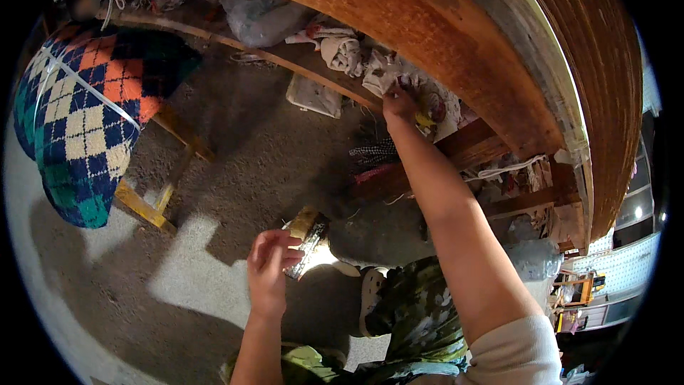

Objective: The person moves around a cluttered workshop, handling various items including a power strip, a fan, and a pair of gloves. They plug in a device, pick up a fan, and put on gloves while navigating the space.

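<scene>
Reaching under the wooden bench, my right hand (399,105) has its fingers closed at the edge of a pale crumpled cloth (381,73) on the low shelf. A greyish bunched glove or rag (341,55) lies just left of that cloth. Something yellow (425,120) shows right beside my right hand, partly hidden. Lower down, my left hand (268,271) hangs in the air with loosely bent fingers apart, nothing visible in it. Behind its fingertips, near the floor, is a block-like thing (306,232) with a yellow-brown top and a dark, brightly lit side; its kind is unclear.
The bench's thick wooden beam (399,11) curves overhead above the shelf. At left stands a wooden stool (146,205) with an argyle-patterned padded cover (85,125). A clear plastic bag (260,18) lies on the shelf, a pale flat container (314,95) below it. Clear plastic bottles (531,260) stand at right.
</scene>
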Demonstrator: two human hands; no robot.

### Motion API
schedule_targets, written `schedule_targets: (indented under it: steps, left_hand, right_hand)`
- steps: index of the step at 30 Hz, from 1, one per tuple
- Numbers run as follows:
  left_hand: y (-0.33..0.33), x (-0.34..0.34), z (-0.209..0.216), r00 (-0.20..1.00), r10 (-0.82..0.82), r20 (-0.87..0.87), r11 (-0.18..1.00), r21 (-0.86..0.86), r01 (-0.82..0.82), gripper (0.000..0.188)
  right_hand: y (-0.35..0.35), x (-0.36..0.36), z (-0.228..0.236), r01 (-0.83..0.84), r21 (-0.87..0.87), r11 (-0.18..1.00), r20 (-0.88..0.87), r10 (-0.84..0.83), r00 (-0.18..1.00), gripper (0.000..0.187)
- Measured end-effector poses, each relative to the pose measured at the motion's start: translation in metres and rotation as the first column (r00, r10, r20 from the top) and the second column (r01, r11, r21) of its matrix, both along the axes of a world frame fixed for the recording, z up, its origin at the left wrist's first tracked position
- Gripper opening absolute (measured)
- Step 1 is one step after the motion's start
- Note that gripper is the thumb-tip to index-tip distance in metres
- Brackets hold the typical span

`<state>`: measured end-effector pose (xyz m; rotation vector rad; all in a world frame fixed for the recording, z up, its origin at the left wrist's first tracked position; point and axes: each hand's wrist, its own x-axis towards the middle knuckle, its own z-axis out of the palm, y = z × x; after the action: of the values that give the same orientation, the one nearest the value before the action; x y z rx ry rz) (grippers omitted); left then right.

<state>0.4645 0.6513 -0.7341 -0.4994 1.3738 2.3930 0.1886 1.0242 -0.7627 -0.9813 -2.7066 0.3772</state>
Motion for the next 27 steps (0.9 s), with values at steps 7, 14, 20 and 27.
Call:
schedule_targets:
  steps: [7, 14, 20, 27]
  left_hand:
    - [0.004, -0.002, 0.003, 0.998, -0.003, 0.058, 1.0, -0.025, 0.005, 0.02]
    - [0.008, -0.009, 0.016, 0.99, -0.138, -0.013, 0.982, 0.127, 0.138, 0.035]
    - [0.01, 0.004, 0.007, 0.988, -0.045, 0.149, 0.869, 0.494, -0.035, 0.033]
    - [0.0, -0.002, 0.015, 0.997, 0.047, 0.064, 0.802, 0.593, -0.076, 0.051]
  right_hand:
    - [-0.043, 0.005, 0.021, -0.445, -0.695, 0.566, -0.719, -0.528, 0.451, 0.041]
    - [-0.149, 0.17, 0.09, -0.738, -0.673, 0.034, -0.727, -0.213, 0.653, 0.062]
    - [-0.16, 0.248, 0.118, -0.56, -0.828, -0.031, -0.532, 0.357, 0.767, 0.055]
    - [-0.149, 0.249, 0.103, -0.445, -0.878, -0.178, -0.468, 0.121, 0.875, 0.02]
